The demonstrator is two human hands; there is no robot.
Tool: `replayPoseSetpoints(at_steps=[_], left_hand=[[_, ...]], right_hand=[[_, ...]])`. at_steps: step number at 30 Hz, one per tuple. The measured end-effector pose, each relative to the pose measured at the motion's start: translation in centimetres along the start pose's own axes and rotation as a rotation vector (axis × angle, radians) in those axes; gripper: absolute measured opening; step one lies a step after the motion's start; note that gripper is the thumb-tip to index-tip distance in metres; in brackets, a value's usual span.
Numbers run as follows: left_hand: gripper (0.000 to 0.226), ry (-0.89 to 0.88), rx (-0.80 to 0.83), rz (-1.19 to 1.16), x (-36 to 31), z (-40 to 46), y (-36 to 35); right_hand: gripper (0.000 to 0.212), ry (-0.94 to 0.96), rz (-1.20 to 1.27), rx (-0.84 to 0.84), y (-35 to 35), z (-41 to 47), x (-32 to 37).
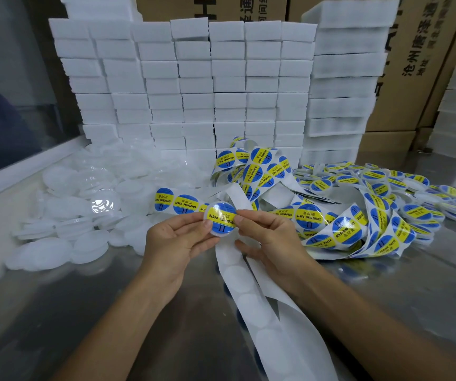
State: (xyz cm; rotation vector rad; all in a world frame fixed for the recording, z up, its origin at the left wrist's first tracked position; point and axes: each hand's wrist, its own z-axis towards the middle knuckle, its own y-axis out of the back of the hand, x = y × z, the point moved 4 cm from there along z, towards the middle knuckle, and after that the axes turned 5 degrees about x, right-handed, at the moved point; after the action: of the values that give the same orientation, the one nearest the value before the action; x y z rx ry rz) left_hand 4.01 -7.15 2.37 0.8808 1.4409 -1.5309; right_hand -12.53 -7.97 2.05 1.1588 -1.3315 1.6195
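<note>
**Labelled lid pinched between both hands over the middle of the bench**

Labelled lid, a round clear disc with a blue and yellow "SOLDERING PASTE" sticker on its face, is held up off the bench, above its middle and tilted slightly. The left hand pinches the lid's left edge, with the thumb on the front and the other fingers curled behind it. The right hand pinches the right edge between thumb tip and forefinger. Its remaining fingers are loosely curled below, just above the white backing strip.

That backing strip, bare where stickers have come off, runs from under the hands to the near edge of the bench. The sticker strip, full of the same blue and yellow labels, lies in loose coils just behind the hands and to their right.

A heap of plain lids covers the left side of the bench. A heap of finished lids, each bearing a sticker, spreads toward the right edge. White foam blocks are stacked in tall columns along the far edge, and cardboard boxes with printed characters stand behind them.
</note>
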Motion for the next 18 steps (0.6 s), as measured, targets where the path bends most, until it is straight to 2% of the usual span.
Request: replayPoseSetpoints(at_steps=[4,11,18], left_hand=[[0.017,-0.008,-0.005,0.014,-0.1,-0.1,0.0],[0.009,-0.075,-0.036,0.104,-0.5,-0.6,-0.4],[0.014,-0.129,0.024,0.166,-0.7,-1.0,-1.1]], right_hand=[[0.008,0.001,-0.003,-0.007,0.0,0.1,0.0],[0.006,0.021,-0.009,-0.041,0.0,0.0,0.0],[0.006,0.084,-0.046,-0.1,0.2,0.2,0.1]])
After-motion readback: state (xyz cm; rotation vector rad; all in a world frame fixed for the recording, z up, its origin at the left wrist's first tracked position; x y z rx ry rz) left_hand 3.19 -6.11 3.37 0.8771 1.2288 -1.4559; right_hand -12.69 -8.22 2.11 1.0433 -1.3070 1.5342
